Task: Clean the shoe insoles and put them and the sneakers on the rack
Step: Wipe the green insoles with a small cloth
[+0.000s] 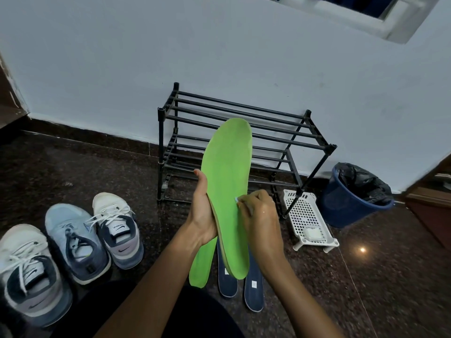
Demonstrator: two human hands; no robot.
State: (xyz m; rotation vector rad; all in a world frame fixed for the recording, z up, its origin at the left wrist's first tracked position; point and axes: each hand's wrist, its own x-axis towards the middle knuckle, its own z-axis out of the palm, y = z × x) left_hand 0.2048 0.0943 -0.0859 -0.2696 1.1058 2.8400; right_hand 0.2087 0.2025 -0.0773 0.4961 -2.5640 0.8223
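My left hand (202, 211) grips a bright green insole (228, 181) by its left edge and holds it upright in front of the black shoe rack (246, 132). My right hand (258, 211) pinches a small white wipe (237, 199) against the insole's right edge. A second green insole (200, 264) lies on the floor below, beside two dark blue insoles (228, 281) (253, 289). Three sneakers stand at the left: a white and grey one (29, 272), a light blue one (75, 242) and a white one (117, 228).
A white perforated plastic tray (307, 223) with a small white block in it lies right of the rack. Beyond it stands a blue bin (351, 203) lined with a black bag. The floor is dark speckled stone; a pale wall runs behind the rack.
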